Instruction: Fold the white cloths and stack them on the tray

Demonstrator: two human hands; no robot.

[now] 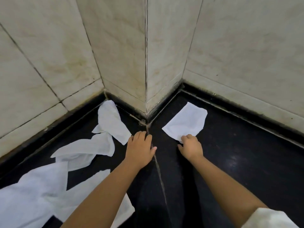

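A folded white cloth lies flat on the black counter right of the wall corner. My right hand has its fingers curled on that cloth's near corner. My left hand rests palm down on the counter beside the seam, fingers apart, its fingertips close to an unfolded white cloth. More loose white cloths trail left and down to a heap at the lower left. No tray is in view.
Beige tiled walls jut out as a corner toward me, splitting the counter into a left and a right stretch. A seam runs down the counter between my arms. A white sleeve shows at the lower right.
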